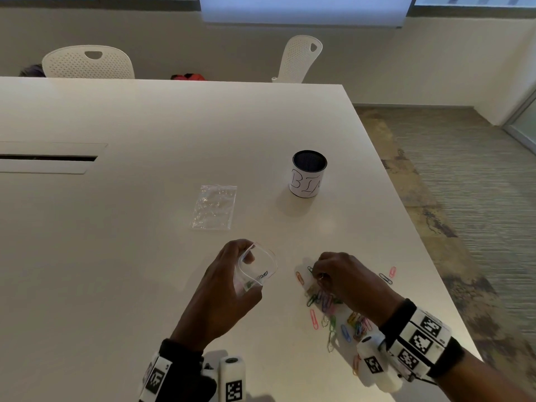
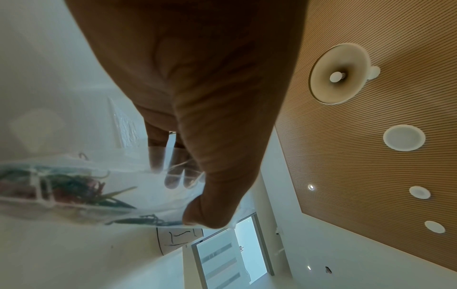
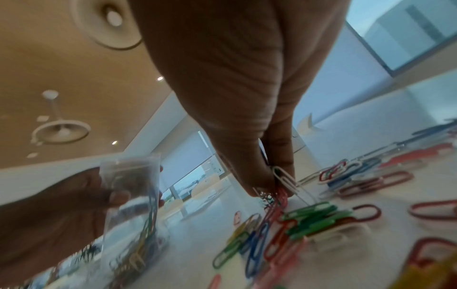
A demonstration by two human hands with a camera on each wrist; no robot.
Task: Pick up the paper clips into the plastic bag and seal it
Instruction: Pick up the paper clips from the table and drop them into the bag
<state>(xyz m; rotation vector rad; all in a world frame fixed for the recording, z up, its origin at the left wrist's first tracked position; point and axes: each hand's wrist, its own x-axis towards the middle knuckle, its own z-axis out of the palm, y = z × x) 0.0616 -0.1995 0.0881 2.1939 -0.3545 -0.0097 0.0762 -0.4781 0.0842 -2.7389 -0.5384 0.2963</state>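
Right hand (image 1: 333,274) pinches several paper clips (image 3: 284,187) off the desk (image 1: 145,256); a firm pinch should carry them cleanly into the plastic bag (image 1: 256,271), whose mouth the left hand (image 1: 229,285) grips open.

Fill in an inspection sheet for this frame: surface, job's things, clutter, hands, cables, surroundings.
Surface: white table, slot at left.
Job's things: bag held open, some clips inside; clips scattered at right.
Clutter: spare bag lying flat; cup upright.
Hands: left hand grips the bag; right hand pinches clips.
Cables: nothing seen.
Surroundings: two chairs, carpet, window blinds.
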